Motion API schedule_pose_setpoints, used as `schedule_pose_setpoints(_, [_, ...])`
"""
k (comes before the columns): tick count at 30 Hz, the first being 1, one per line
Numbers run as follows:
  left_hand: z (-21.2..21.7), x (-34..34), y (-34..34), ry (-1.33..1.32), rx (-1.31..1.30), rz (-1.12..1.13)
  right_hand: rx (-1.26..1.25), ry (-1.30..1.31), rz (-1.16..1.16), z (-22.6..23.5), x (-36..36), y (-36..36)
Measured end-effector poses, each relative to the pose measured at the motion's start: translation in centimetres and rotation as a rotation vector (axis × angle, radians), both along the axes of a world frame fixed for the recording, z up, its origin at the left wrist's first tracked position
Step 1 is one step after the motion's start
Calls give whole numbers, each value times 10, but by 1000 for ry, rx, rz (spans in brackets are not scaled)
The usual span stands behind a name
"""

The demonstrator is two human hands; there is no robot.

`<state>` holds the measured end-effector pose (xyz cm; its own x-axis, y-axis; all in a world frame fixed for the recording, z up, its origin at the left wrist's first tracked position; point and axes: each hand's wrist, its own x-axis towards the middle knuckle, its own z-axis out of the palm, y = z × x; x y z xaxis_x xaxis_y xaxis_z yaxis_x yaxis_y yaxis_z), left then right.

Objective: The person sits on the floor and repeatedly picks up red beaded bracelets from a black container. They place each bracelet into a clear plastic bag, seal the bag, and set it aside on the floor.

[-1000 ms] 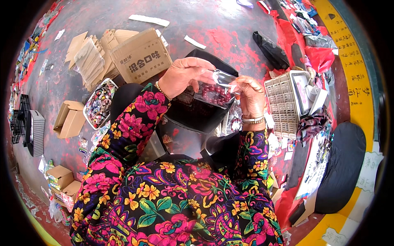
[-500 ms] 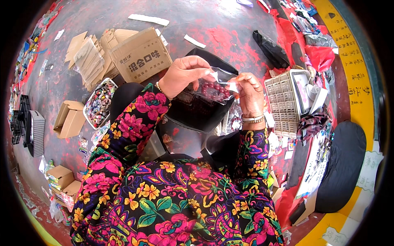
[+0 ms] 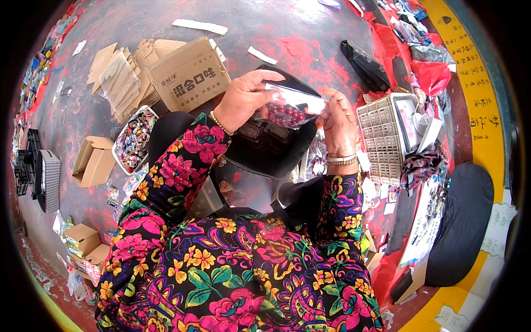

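A clear plastic bag (image 3: 301, 98) with a shiny top strip is stretched between my two hands. Dark red beads (image 3: 285, 116), strung like a bracelet, lie inside it. My left hand (image 3: 247, 100) pinches the bag's left top corner between thumb and fingers. At the opposite corner, my right hand (image 3: 338, 123) grips the edge with its fingertips. Below the bag is a black container (image 3: 251, 152), which holds more clear packets of dark red beads, partly in shadow. Beaded bracelets circle both my wrists.
Left of the container stand a cardboard box (image 3: 191, 74), flattened cardboard (image 3: 119, 77) and a white basket of small colourful items (image 3: 153, 119). To the right is a cream plastic crate (image 3: 379, 138). A black bag (image 3: 365, 66) lies on the red-stained floor beyond.
The bag has been tilted, so its top strip now catches the light as a bright white band. My left fingers have shifted a little along the edge; my right hand has turned slightly.
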<state>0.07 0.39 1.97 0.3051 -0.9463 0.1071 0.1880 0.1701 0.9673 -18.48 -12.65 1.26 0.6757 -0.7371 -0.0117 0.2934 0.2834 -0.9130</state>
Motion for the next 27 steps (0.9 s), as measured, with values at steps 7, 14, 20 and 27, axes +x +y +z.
schedule_pose_setpoints(7, [-3,0,0,5,8,32,-94,112,0,12,7,10])
schedule_pose_setpoints(14, [-1,-2,0,45,15,-21,-137,150,-31,-2,4,4])
schedule_pose_setpoints(20, [0,-4,1,13,-29,-27,-199,130,-104,0,5,5])
schedule_pose_setpoints(27, [-10,9,0,-195,-140,-62,-307,160,-122,3,5,6])
